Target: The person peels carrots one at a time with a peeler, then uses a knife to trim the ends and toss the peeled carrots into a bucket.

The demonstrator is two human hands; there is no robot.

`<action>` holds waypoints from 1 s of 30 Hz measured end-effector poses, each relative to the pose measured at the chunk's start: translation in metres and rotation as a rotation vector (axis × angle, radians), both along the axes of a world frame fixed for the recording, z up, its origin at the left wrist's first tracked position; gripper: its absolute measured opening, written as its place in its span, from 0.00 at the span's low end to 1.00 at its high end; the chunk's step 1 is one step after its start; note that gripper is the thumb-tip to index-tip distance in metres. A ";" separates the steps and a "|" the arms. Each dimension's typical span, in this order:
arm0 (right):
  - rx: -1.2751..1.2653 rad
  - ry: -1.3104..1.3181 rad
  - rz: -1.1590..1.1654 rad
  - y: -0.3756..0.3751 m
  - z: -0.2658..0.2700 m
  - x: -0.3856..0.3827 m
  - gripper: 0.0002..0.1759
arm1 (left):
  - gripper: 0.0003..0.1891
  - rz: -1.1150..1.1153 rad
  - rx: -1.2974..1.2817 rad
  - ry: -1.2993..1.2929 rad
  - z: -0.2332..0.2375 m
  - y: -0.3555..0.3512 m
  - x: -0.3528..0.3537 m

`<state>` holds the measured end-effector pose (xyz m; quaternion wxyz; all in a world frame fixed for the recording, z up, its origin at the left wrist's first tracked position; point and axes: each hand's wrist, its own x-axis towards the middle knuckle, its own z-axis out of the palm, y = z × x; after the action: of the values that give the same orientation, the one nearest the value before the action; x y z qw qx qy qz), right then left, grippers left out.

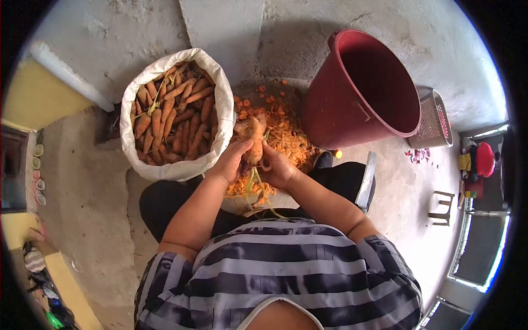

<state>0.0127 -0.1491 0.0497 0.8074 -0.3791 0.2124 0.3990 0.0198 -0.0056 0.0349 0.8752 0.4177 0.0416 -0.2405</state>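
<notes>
A carrot (256, 143) with long green stems is between my hands, over a heap of orange carrot peelings and slices (294, 140) on the floor. My left hand (232, 160) is closed around its left side. On the other side my right hand (279, 166) has its thumb and curled fingers against the carrot, near the stem end. The green stems (252, 187) hang down toward my lap. Across my right thigh lies a knife (367, 181) with a broad blade.
A white sack (220, 129) full of unpeeled carrots (175, 118) stands at the left. At the right is a large maroon bucket (330, 99), with a perforated basket (432, 121) behind it. A stool (441, 208) stands farther right. A concrete wall (231, 33) rises ahead.
</notes>
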 end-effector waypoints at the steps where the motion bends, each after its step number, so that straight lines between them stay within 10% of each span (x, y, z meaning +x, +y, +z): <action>1: -0.159 -0.015 -0.014 -0.006 -0.007 0.002 0.23 | 0.27 0.060 -0.013 0.002 -0.003 -0.001 0.001; 10: -1.120 -0.406 0.198 -0.055 -0.009 0.016 0.18 | 0.20 0.022 0.000 0.097 -0.014 0.015 0.016; 13: -1.565 -0.871 0.768 -0.041 -0.006 0.006 0.25 | 0.22 -0.041 -0.059 0.163 -0.020 0.005 0.009; 20: -1.457 -1.168 0.632 -0.061 0.063 -0.037 0.26 | 0.22 -0.122 -0.196 0.255 -0.021 -0.005 0.006; 24: -1.954 -0.790 0.537 -0.136 0.101 -0.067 0.25 | 0.20 -0.019 -0.057 0.345 -0.007 0.004 0.011; 26: -1.927 -0.307 0.648 -0.191 0.106 -0.099 0.25 | 0.20 -0.077 -0.070 0.268 -0.020 0.006 0.012; 30: -1.813 -0.190 0.712 -0.214 0.098 -0.129 0.24 | 0.17 -0.183 0.083 0.153 -0.025 0.001 0.012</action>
<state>-0.1159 -0.3631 0.1476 0.0560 -0.9285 0.2456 0.2726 0.0318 -0.0042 0.0099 0.8257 0.4361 0.0800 -0.3487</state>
